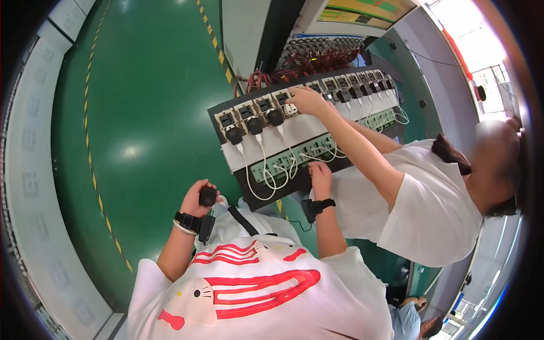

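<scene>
Grip of the left hand (195, 199) wraps a black charger (208, 196), perhaps keeping it clear of the white cables (260, 137); right hand (321, 176), near green circuit boards (304, 152): cannot tell.

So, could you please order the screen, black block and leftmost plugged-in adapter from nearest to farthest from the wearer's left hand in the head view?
1. Black block: in the left hand.
2. Leftmost plugged-in adapter: forward, slightly right.
3. Screen: farthest forward and right.

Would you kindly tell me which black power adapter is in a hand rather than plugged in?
It is the black power adapter in the camera wearer's left hand, away from the sockets; the other black adapters sit plugged into them.
</scene>
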A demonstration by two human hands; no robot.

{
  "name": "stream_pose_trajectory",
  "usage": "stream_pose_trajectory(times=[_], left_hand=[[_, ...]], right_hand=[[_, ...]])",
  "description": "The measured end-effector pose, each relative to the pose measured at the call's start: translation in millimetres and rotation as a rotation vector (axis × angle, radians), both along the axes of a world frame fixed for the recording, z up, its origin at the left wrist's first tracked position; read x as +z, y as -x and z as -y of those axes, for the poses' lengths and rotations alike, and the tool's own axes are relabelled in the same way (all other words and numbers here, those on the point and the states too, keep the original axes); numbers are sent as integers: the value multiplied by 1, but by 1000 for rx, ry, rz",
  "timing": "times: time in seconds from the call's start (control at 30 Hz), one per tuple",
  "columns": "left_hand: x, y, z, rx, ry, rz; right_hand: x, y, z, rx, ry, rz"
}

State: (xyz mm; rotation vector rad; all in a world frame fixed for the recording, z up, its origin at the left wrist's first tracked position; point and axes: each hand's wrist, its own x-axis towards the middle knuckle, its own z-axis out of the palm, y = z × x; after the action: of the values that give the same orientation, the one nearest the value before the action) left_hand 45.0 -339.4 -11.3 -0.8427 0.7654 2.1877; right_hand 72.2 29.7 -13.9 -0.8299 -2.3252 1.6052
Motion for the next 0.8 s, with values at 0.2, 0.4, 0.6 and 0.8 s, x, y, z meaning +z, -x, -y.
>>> stream_pose_trajectory(times=[0.2,0.4,0.6,0.8], left_hand=[[10,15,-33,-1,-27,-48],[21,21,-64,-83,-4,-77],[23,14,-67,-6,-91,-26],[35,12,-59,-7,-172,-69]], right_hand=[[-41,-5,-7,-425,738,107],[-58,1,9,-338,649,63],[-20,-2,-7,-685,853,-283],[61,13,-12,240,508,-162]])
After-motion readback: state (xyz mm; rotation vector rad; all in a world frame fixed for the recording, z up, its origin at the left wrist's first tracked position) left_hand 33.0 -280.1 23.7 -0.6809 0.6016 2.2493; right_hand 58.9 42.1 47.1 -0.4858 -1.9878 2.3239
